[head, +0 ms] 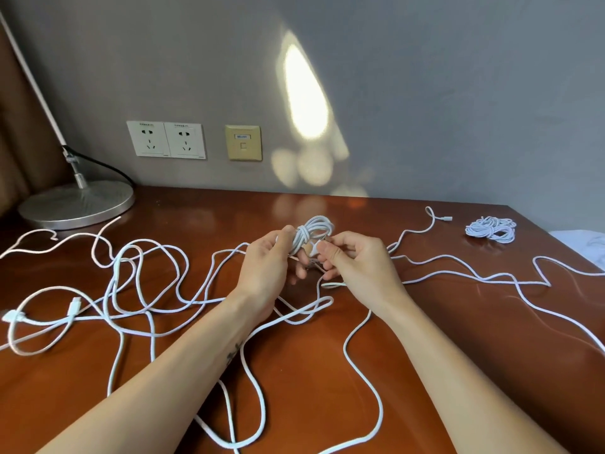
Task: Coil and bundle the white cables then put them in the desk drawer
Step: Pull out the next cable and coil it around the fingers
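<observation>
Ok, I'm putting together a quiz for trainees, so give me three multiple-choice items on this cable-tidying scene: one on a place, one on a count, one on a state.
1. Where does the finished bundle lie?
A. at the far right of the desk
B. on the floor
C. in a drawer

2. How many white power sockets are on the wall?
A. one
B. two
C. four

3. What state is the small coil in?
A. lying untouched
B. plugged into the wall
C. held in both hands

Answers:
1 A: it sits near the desk's right back corner.
2 B: two white plates are side by side, next to a beige plate.
3 C: the left hand and right hand both hold it above the desk.
</observation>
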The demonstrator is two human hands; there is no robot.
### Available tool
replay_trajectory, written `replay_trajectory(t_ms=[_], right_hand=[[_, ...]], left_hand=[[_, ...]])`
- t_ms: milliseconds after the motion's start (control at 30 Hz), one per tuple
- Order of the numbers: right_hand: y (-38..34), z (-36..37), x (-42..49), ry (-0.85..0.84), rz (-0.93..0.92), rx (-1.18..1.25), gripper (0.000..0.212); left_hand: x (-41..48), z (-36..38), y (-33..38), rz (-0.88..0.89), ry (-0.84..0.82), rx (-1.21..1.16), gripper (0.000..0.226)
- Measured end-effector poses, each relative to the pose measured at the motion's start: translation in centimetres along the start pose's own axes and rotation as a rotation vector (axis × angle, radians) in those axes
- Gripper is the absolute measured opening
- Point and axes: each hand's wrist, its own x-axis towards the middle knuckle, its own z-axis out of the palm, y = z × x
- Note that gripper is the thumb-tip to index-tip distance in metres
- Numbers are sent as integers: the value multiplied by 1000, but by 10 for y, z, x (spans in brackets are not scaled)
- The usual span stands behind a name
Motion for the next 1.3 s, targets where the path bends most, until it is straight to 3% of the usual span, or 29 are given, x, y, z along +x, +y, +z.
replay_trajectory(t_ms=[433,667,833,1300], right_hand=[[-5,-6,2,-23,112,37,20],[-10,-9,0,-61,237,136,20],[-11,-7,-1,-64,316,184,17],[-12,-6,-3,-21,221,64,21]], left_hand=[[0,1,-4,118,-96,50,31],[8,-9,-6,223,-131,262,27],[9,-14,-8,235,-170,263,27],[11,-18,-8,157,-213,202,29]])
